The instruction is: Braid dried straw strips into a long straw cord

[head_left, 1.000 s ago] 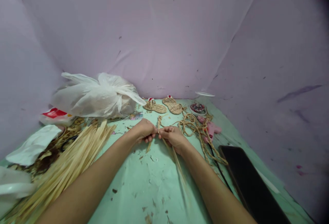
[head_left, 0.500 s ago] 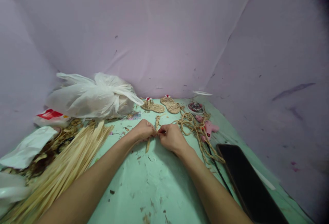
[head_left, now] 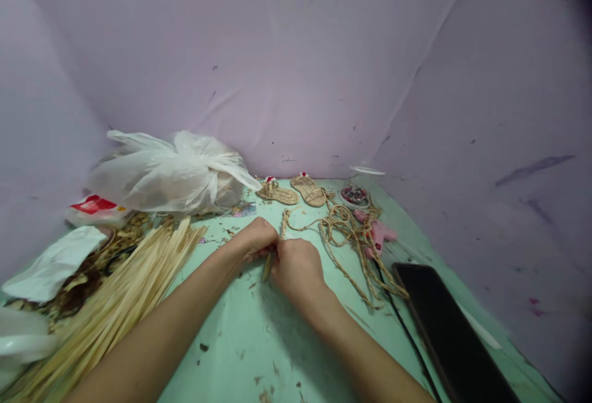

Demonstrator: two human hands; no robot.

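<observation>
My left hand (head_left: 259,240) and my right hand (head_left: 298,263) meet over the green tabletop, both with fingers closed. Between them runs a braided straw cord (head_left: 284,223); its upper end rises past my fingers and a loose flat tail (head_left: 267,268) hangs below. The exact grip is hidden by my knuckles. From the top of the braid a thin twisted strand leads right toward a tangled pile of straw rope (head_left: 342,223). Behind my hands lie two small woven sandals (head_left: 308,190) with red and white beads.
A bundle of pale straw strips (head_left: 124,292) lies left, beside a tied white plastic bag (head_left: 180,171). On the right are a pink glue gun (head_left: 380,234), a dish of beads (head_left: 354,195) and a black phone (head_left: 448,329). Purple walls enclose the table.
My right hand has moved down and left, turning its back up, and now touches my left hand. The view has shifted slightly.
</observation>
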